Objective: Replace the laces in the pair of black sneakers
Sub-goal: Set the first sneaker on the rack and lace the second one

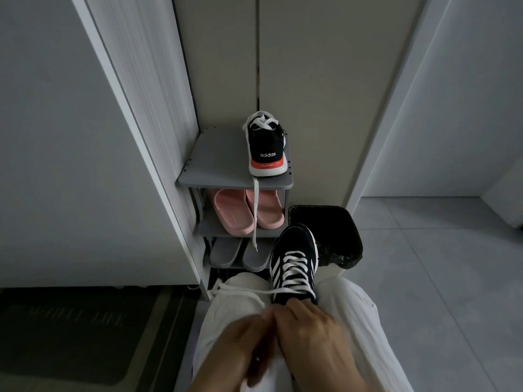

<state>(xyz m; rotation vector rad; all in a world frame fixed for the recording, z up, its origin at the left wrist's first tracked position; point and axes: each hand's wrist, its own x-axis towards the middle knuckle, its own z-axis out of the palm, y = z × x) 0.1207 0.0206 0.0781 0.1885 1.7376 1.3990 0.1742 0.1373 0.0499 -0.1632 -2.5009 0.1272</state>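
Sneaker is black with white stripes and criss-crossed white laces.

A home entryway, by its furnishings: a small grey three-tier shoe rack stands against tall pale cabinet doors; soft pink slide slippers and grey slippers fill its lower shelves; a black sneaker with white laces sits on top; a dark rectangular doormat lies on the pale tiled floor; a bin lined with a black bag stands just beside the rack.
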